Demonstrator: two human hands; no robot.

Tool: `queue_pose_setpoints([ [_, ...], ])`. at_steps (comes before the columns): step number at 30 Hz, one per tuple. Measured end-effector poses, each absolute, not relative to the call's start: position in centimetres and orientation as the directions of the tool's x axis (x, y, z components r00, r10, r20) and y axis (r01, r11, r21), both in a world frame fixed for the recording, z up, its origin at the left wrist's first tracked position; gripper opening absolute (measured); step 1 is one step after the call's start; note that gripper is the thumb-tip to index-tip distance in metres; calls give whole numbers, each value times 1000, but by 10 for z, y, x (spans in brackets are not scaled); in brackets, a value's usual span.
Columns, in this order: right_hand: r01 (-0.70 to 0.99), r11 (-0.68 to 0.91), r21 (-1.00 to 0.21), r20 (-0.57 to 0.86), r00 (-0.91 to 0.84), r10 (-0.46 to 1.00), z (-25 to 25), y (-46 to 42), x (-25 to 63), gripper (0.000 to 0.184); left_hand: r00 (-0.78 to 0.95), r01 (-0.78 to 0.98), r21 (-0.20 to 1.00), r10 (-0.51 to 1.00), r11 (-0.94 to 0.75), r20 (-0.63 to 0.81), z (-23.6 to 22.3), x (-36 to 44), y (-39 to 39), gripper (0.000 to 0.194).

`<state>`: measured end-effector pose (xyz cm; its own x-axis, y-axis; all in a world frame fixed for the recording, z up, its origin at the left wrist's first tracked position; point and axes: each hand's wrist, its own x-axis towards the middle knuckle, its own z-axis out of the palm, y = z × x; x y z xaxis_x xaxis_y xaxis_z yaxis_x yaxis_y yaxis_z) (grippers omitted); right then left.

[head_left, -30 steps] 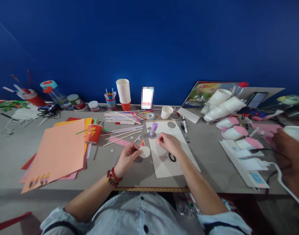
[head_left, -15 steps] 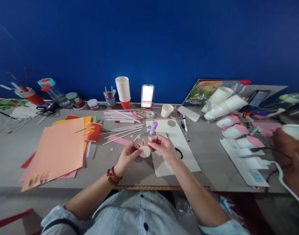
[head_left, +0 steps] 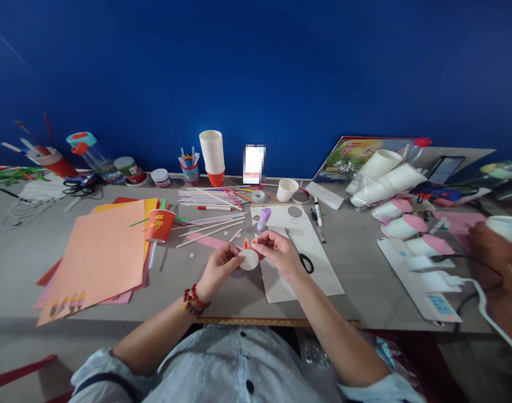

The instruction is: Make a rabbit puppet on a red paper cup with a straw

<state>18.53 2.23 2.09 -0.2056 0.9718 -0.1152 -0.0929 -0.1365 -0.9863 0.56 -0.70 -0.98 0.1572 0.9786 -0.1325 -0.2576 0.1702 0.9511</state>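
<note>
My left hand [head_left: 222, 265] pinches a round white paper disc [head_left: 249, 260] at its left edge. Two small ear-shaped pieces, white with orange centres, stand at the disc's top: a left paper ear [head_left: 246, 243] and a right paper ear [head_left: 254, 241]. The fingers of my right hand [head_left: 276, 252] are closed on the right ear, against the disc's upper right edge. Just beyond stands a purple glue stick [head_left: 263, 219]. Black-handled scissors [head_left: 306, 263] lie on a white sheet with cut-out holes [head_left: 297, 285], right of my right hand.
Coloured paper sheets [head_left: 104, 246] and a red paper cup [head_left: 160, 225] lie left. Straws and sticks [head_left: 209, 197], stacked white cups [head_left: 212, 151] and a lit phone [head_left: 254, 163] are behind. Rightward are a power strip [head_left: 419, 280] and another person's hand [head_left: 484, 246] at a white cup.
My right hand has brought the right ear slightly left and down, against the disc's edge. My left hand keeps its hold on the disc.
</note>
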Motion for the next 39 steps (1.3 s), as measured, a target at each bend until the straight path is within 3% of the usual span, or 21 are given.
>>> queue_pose_setpoints([
  [39, -22, -56, -998, -49, -254, 966, 21, 21, 185, 25, 128, -269, 951, 984, 151, -120, -9, 6, -7, 31],
])
